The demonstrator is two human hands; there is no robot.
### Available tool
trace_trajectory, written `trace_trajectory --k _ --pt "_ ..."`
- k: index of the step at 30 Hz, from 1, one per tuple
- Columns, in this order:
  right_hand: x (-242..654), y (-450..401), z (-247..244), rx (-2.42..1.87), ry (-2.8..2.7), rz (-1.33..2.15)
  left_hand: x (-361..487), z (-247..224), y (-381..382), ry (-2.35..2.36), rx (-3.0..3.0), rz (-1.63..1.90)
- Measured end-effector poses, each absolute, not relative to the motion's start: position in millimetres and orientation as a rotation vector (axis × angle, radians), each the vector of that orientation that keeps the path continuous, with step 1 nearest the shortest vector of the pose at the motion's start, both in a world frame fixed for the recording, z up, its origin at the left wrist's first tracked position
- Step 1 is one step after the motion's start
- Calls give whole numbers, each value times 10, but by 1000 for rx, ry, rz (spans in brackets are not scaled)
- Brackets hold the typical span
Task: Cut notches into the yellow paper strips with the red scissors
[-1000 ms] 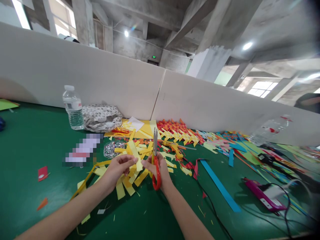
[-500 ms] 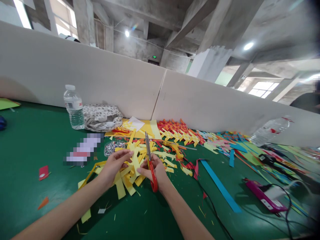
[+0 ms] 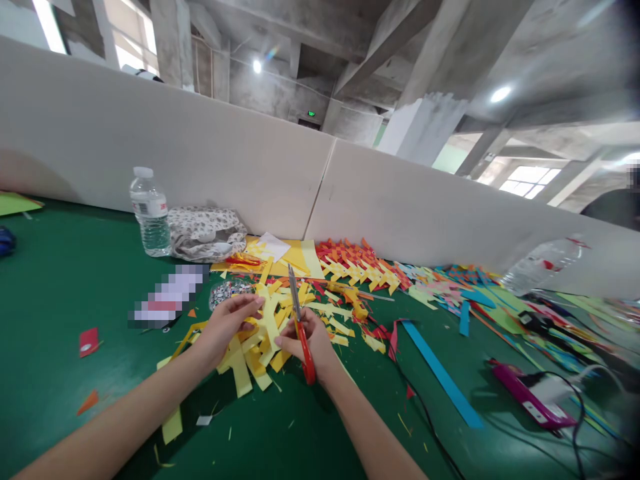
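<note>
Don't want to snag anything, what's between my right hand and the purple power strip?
From your right hand outward: a black cable beside a red scrap, then a long blue paper strip, in the head view.

Green counter (image 3: 280, 443) offers a way in between the forearms (image 3: 150, 403). Piled yellow paper strips (image 3: 243, 380) crowd the fingers (image 3: 251, 307); a white partition (image 3: 225, 153) closes the back, a water bottle (image 3: 154, 227) stands at back left, and a black cable (image 3: 424, 412) trails at right.
</note>
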State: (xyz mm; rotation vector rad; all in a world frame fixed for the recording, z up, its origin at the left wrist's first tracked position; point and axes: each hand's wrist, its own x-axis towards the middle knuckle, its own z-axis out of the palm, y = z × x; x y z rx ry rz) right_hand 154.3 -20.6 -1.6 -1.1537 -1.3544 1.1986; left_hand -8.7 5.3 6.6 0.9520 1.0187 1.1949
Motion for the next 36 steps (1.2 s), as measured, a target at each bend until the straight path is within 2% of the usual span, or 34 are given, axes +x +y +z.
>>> trace_trajectory --k 3,7,10,36 --pt "1569 -210 -43 -1252 -1444 1028 -96 79 51 1008 964 1196" --pt "1598 -253 -4 -1534 -1658 591 -97 86 49 1009 955 1226" --pt "1591 -291 52 -1701 -1788 396 -93 82 51 992 935 1260" --pt "1515 -330 39 -1780 -1851 348 28 33 -25 931 809 1262"
